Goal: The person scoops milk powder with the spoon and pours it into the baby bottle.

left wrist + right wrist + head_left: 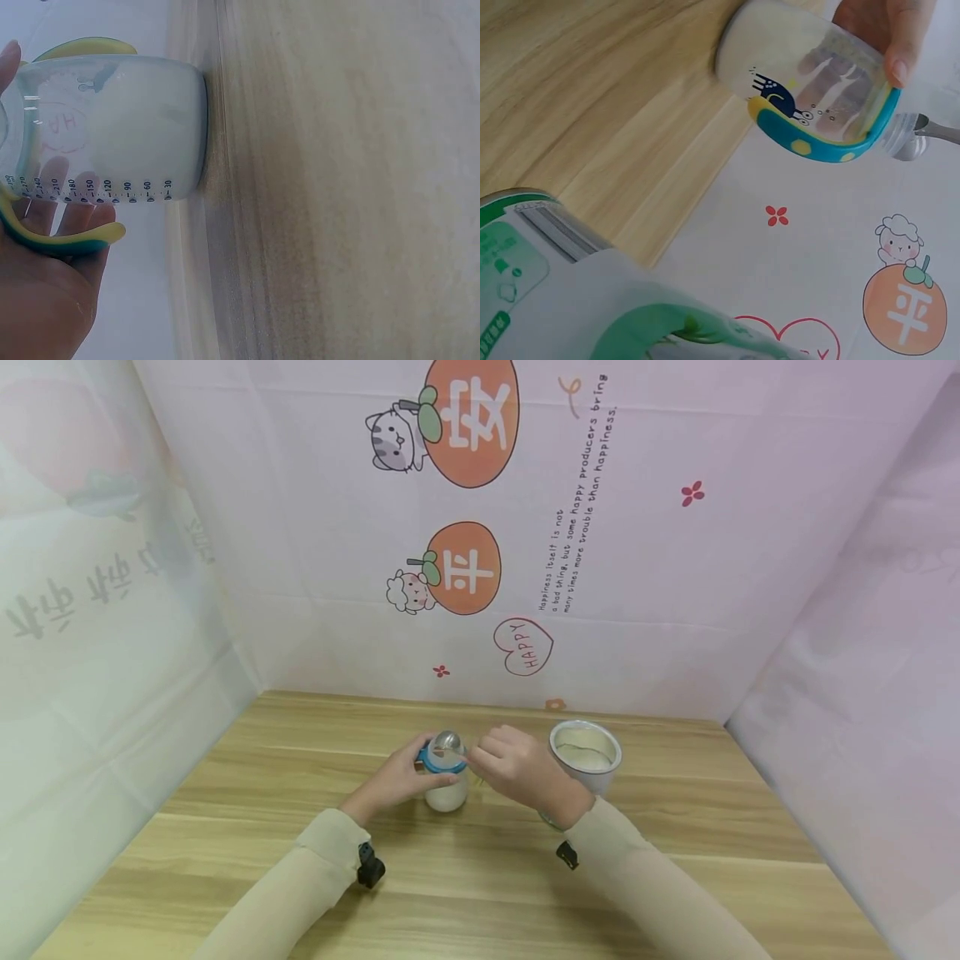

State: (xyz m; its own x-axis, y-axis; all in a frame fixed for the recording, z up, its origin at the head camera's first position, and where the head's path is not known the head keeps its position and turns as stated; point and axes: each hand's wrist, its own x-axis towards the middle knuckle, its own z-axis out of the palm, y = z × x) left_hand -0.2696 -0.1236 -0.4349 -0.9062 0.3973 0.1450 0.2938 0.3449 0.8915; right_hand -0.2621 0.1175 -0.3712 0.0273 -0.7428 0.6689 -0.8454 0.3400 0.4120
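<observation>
My left hand (401,781) grips a clear baby bottle (446,797) that stands upright on the table. In the left wrist view the bottle (142,127) shows measuring marks and whitish contents, with fingers behind it and the palm by a green-and-yellow handle (67,241). A dark animal print and a blue handle (810,148) show in the right wrist view. My right hand (517,768), fingers curled, holds a metal spoon (939,131), whose head is right at the bottle's mouth. The right-hand fingers are out of its wrist view.
An open can (600,782) with pale cream contents stands right of the bottle, partly behind my right wrist. Its green-and-white side (630,300) fills the lower left of the right wrist view. Printed cloth (637,643) walls the wooden table (465,893) at back and sides.
</observation>
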